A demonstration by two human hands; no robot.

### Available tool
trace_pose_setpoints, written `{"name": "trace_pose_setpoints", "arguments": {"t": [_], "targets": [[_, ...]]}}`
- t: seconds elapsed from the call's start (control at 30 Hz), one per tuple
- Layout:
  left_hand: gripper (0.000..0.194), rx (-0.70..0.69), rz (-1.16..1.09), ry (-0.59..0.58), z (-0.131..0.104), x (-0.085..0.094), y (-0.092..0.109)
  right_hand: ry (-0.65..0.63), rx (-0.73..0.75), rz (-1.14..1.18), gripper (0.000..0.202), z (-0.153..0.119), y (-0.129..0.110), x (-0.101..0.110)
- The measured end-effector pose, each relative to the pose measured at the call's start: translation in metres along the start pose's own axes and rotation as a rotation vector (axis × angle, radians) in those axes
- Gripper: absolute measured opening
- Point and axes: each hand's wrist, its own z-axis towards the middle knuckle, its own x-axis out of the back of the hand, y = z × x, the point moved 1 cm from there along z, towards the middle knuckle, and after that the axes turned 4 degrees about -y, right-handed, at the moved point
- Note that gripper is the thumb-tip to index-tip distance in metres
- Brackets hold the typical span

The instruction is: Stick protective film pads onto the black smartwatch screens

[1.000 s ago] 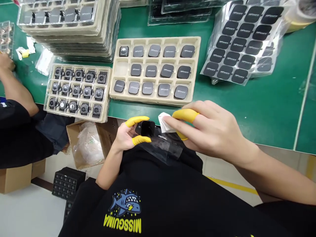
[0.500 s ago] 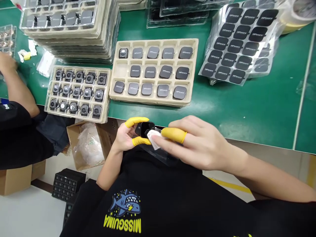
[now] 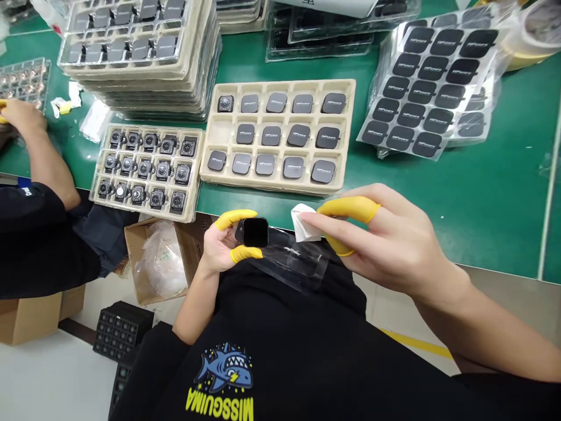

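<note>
My left hand (image 3: pixel 219 245), with yellow finger cots on thumb and finger, grips a smartwatch case (image 3: pixel 255 233) by its edges, dark screen facing up. My right hand (image 3: pixel 385 240), also in yellow finger cots, pinches a folded white wiping cloth (image 3: pixel 305 223) to the right of the watch, apart from it. A clear plastic sheet (image 3: pixel 298 263) lies on my lap below both hands. Beyond them on the bench sits a beige tray (image 3: pixel 217 130) of black-covered watch cases, one compartment of its middle row bare. Its top-left compartment holds a watch with its sensor back showing.
A second tray (image 3: pixel 193 199) of watches, backs up, stands at left, before a tall stack of covered trays (image 3: pixel 175 70). Sheets of black stickers (image 3: pixel 412 114) and a tape roll (image 3: pixel 541 32) lie at right. A co-worker's arm (image 3: pixel 48 152) reaches in at far left.
My right hand has drawn the white cloth off the watch screen, moving right. My left hand still holds the watch, its screen now fully visible.
</note>
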Motion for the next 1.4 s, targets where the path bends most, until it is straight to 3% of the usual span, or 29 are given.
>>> {"name": "trace_pose_setpoints", "arguments": {"t": [0.3,0.6,0.8,0.93,1.0,1.07,1.17,1.23,1.33,1.4], "targets": [[0.076,0.041,-0.011,0.023,0.002,-0.008,0.006,-0.024,0.023,0.106,0.040,0.006,-0.012,0.012],[0.075,0.022,0.035,0.046,0.000,-0.008,0.006,0.042,-0.070,0.024,0.050,-0.004,0.003,0.011],[0.078,0.001,0.090,0.033,0.002,-0.006,0.003,0.056,-0.144,-0.003,0.044,-0.022,0.014,0.009],[0.078,-0.034,0.131,0.034,0.000,-0.004,0.001,0.056,-0.202,-0.035,0.037,-0.049,0.023,0.002],[0.078,-0.058,0.143,0.029,-0.002,-0.003,0.000,0.049,-0.304,-0.090,0.028,-0.071,0.034,-0.004],[0.077,-0.082,0.151,0.017,-0.002,-0.002,-0.001,0.009,-0.531,-0.190,0.020,-0.097,0.052,-0.013],[0.078,-0.138,0.185,0.005,0.000,-0.001,-0.002,-0.101,-0.990,-0.383,0.034,-0.135,0.086,-0.028],[0.078,-0.183,0.214,0.003,0.002,-0.001,-0.002,-0.172,-1.170,-0.424,0.043,-0.151,0.103,-0.036],[0.076,-0.208,0.247,0.025,0.004,-0.003,-0.004,-0.204,-1.203,-0.404,0.050,-0.151,0.100,-0.033],[0.075,-0.200,0.273,0.060,0.005,-0.006,-0.006,-0.098,-1.139,-0.366,0.055,-0.135,0.074,-0.020]]}}
